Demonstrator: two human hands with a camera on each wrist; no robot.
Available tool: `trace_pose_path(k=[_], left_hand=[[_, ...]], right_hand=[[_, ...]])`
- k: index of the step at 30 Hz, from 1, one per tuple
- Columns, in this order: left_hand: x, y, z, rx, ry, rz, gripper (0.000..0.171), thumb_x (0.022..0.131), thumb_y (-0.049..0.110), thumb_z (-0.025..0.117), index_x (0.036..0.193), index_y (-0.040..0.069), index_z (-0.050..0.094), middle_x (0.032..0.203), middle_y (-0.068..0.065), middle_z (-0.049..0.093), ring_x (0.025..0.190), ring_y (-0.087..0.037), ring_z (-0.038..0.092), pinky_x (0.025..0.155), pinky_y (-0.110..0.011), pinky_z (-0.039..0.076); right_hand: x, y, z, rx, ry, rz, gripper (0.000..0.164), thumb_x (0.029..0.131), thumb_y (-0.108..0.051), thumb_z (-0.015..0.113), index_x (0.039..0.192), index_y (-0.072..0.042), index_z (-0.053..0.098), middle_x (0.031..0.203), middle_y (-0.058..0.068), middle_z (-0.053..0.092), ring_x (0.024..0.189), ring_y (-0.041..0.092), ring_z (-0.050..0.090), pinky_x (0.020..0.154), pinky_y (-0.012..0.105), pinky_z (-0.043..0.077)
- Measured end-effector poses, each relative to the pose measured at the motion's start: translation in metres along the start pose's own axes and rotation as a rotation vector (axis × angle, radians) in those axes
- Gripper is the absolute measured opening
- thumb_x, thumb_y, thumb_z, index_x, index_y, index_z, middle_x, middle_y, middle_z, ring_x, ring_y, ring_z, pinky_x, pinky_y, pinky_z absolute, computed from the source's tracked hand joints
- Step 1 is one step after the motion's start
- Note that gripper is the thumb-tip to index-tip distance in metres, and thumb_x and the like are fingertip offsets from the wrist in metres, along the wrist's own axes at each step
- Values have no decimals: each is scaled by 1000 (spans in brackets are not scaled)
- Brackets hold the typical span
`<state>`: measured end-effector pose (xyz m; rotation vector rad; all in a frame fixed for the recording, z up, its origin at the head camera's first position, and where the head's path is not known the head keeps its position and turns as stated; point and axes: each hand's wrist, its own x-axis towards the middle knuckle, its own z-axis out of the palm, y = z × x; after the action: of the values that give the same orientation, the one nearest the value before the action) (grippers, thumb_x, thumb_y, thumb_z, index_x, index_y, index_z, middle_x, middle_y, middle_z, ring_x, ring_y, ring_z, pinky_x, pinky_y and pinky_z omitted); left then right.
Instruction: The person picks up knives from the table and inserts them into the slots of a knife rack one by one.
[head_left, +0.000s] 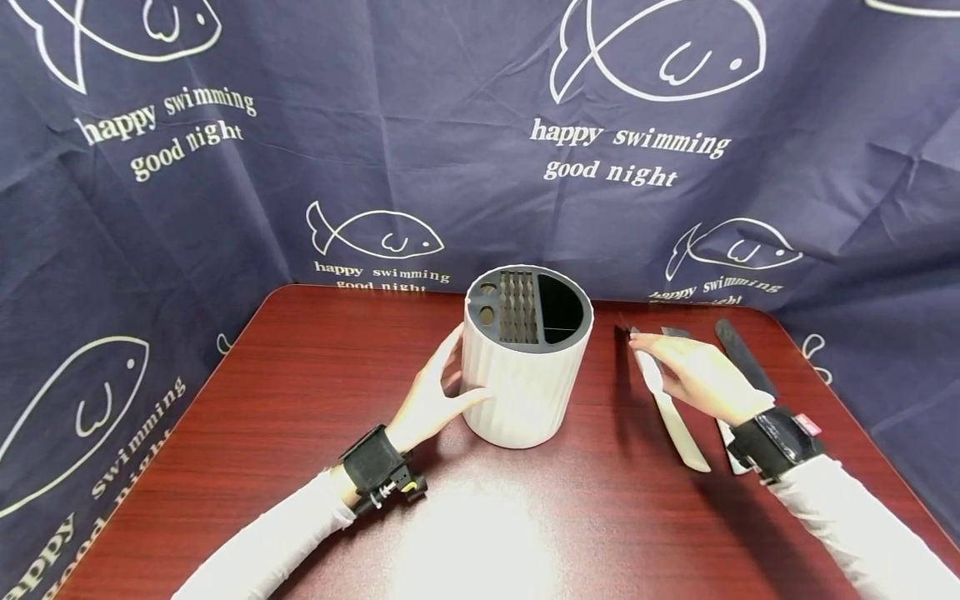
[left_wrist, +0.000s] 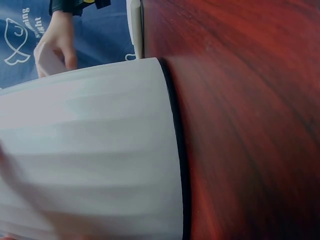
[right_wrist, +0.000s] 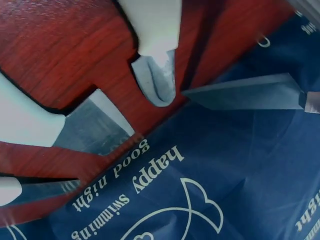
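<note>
A white ribbed knife block (head_left: pixel 517 396) with a dark slotted top stands upright on the table. My left hand (head_left: pixel 435 392) grips its left side, thumb across the front and fingers round the back. To the right of the block, my right hand (head_left: pixel 701 375) holds a knife, whose grey blade (right_wrist: pixel 245 92) points away from the fingers. The left wrist view shows the white handle (left_wrist: pixel 50 61) in that hand. Under and beside the right hand lie a white-handled peeler (right_wrist: pixel 155 82) and a wide-bladed knife (right_wrist: pixel 95 125).
A long dark blade (head_left: pixel 742 354) lies at the table's right side. Another white-handled blade (right_wrist: pixel 45 191) shows in the right wrist view. The reddish-brown table (head_left: pixel 337 350) backs onto a blue fish-print curtain (head_left: pixel 465 125).
</note>
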<state>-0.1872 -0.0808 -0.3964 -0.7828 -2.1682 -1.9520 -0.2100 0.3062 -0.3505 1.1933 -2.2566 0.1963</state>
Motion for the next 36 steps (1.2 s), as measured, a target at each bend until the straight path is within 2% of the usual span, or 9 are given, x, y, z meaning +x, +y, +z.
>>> trace_pose_path(k=[5,7,13,18,21,23,25,29,36], left_hand=[[-1,-1,-1,0,-2,1,94,77,-7,77,154,9,24,150,-18,36,136,-30,38,110,-43,41],[0,-2,-1,3,-2,3,94,77,-7,77,154,9,24,150,-18,36,136,-31,38,110,-43,41],[0,-2,-1,6,4,5,93,77,-6,77,153,9,25,150,-18,37,136,-31,38,110,-45,40],[0,-2,0,10,7,7,93,77,-6,77,153,8,25,151,-18,36,137,-31,38,110,-45,39],[0,-1,0,16,9,3,94,77,-5,78,153,9,25,153,-16,34,137,-32,38,110,-47,40],[0,-1,0,21,12,0,94,77,-3,78,154,11,25,154,-14,33,137,-33,38,109,-48,40],[0,-2,0,25,15,-4,94,77,-1,79,154,13,26,155,-11,33,137,-33,38,109,-48,41],[0,-2,0,22,20,-6,94,77,0,80,153,15,27,154,-10,34,137,-31,38,109,-46,41],[0,-3,0,23,13,3,93,78,-3,78,153,11,25,153,-16,35,138,-33,38,110,-47,39]], right_hand=[[3,0,-10,29,33,72,67,56,13,70,121,0,61,112,11,67,95,27,65,84,22,43],[4,0,-13,35,55,91,64,58,12,70,121,-1,62,112,11,67,95,25,65,87,15,41],[8,0,-17,132,131,179,55,65,8,74,118,-1,65,110,11,69,106,-3,56,94,0,33],[8,-3,-21,187,171,333,51,65,10,76,115,-1,67,104,11,71,97,-15,51,82,2,37],[7,-3,-22,247,222,405,48,67,12,74,112,-1,68,102,-8,71,92,-19,50,76,3,38],[7,-3,-23,278,249,432,46,69,13,73,112,-2,69,104,-24,66,93,-20,52,76,2,39],[8,-3,-25,293,270,444,44,69,13,73,110,-2,70,105,-33,61,94,-19,54,77,2,40],[10,-3,-29,315,302,476,45,70,15,75,111,-2,70,106,-33,62,97,-18,56,79,1,42],[10,-1,-40,532,360,640,35,78,16,70,111,5,66,106,-18,69,90,-8,64,75,6,51]])
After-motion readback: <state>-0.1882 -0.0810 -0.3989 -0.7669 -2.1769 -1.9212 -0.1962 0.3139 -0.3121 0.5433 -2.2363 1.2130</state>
